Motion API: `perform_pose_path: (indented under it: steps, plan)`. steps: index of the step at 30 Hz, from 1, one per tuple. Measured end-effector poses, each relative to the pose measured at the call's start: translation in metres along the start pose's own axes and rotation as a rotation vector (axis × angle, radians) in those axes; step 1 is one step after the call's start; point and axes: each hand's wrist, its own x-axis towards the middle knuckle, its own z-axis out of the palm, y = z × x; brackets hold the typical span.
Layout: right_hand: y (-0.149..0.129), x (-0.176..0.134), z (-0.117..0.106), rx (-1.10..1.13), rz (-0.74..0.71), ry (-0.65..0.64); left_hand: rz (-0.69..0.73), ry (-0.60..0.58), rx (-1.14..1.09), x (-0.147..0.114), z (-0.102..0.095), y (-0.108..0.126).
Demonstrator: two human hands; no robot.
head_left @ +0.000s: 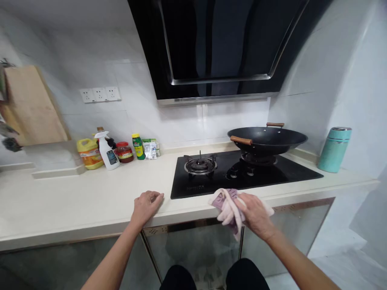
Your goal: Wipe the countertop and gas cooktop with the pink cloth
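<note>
My right hand (254, 213) grips a crumpled pink-and-purple cloth (226, 209) at the front edge of the countertop. Part of the cloth hangs down over that edge, in front of the cabinet doors. Just behind it lies the black glass gas stove (208, 186). To the left of the stove, my left hand (146, 205) rests on the white countertop (90, 197), loosely bent, with nothing in it and the thumb pointing right.
A black wok (272, 141) with wooden handles sits on the right burner; the left burner (200, 164) is bare. A turquoise thermos (335, 150) stands at right. Against the wall are a spray bottle (108, 153), a yellow jug (90, 154) and jars. Overhead hangs a range hood (220, 44).
</note>
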Motion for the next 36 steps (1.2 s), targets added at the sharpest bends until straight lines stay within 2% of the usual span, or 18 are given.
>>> perform_pose_path:
  steps: [4,7,10,12,15,17,20,25,28,31,33,36]
  plan:
    - [0.074,-0.047,-0.022,-0.103,0.042,-0.052,0.023,-0.009,0.065,0.001,0.002,0.000]
    - [0.115,-0.072,-0.039,-0.187,0.098,-0.080,0.042,-0.008,0.099,0.001,0.003,-0.001]
    - [0.133,-0.087,-0.052,-0.261,0.164,-0.074,0.055,-0.004,0.115,0.001,0.004,0.000]
    - [0.131,-0.089,-0.056,-0.295,0.210,-0.072,0.058,-0.002,0.121,0.001,0.004,0.001]
    - [0.108,-0.078,-0.052,-0.307,0.264,-0.078,0.058,0.006,0.132,0.002,0.006,0.003]
    - [0.079,-0.059,-0.042,-0.275,0.263,-0.083,0.062,0.008,0.138,0.002,0.007,0.004]
    - [0.015,-0.019,-0.014,-0.203,0.227,-0.085,0.060,0.007,0.141,0.001,0.006,0.004]
    - [-0.104,0.058,0.039,-0.128,0.124,0.082,0.072,0.015,0.143,0.001,0.005,0.000]
    - [-0.145,0.090,0.052,-0.119,0.082,0.135,0.077,0.009,0.143,0.003,0.006,-0.004]
    - [-0.148,0.099,0.049,-0.095,0.016,0.170,0.072,0.003,0.148,0.005,0.007,-0.006]
    - [-0.132,0.093,0.041,-0.049,-0.036,0.170,0.070,0.005,0.149,0.005,0.007,-0.006]
    - [-0.092,0.071,0.024,0.021,-0.060,0.094,0.073,0.002,0.142,0.005,0.006,-0.007]
